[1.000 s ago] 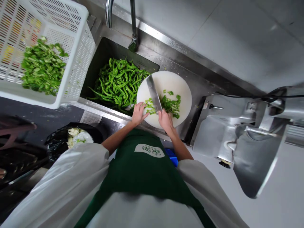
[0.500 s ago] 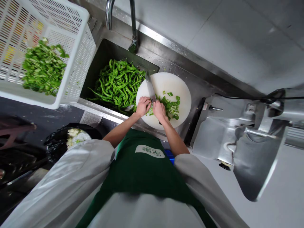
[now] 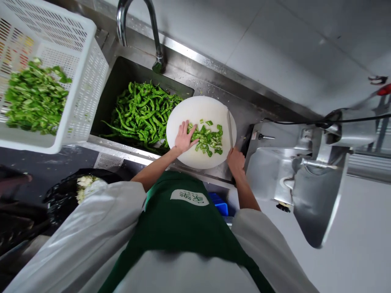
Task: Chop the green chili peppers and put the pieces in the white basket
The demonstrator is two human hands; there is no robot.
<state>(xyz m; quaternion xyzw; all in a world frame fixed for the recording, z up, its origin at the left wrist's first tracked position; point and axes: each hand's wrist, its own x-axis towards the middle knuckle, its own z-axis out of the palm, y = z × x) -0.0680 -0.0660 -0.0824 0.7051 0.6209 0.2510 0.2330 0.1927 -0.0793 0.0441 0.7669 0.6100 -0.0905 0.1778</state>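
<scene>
A round white cutting board [image 3: 198,108] lies beside the sink, with a pile of chopped green peppers [image 3: 209,138] on it. My left hand [image 3: 183,138] is open, fingers spread, at the left side of the pile and touching its edge. At the board's right edge, my right hand [image 3: 236,159] is closed round the handle of a kitchen knife [image 3: 229,127]. The blade stands nearly edge-on to me, to the right of the chopped pieces and apart from them. My fingers hide the knife's handle.
Whole green peppers [image 3: 145,112] fill much of the sink [image 3: 117,67] under a faucet [image 3: 154,32]. A white plastic basket [image 3: 82,89] at the left holds cut peppers. A metal slicing machine [image 3: 275,167] stands right of the board. A black-bagged bin [image 3: 59,199] sits low at left.
The knife has gone from the board's left part to its right edge with my right hand. My left hand has opened and spread beside the chopped peppers. The view has shifted slightly.
</scene>
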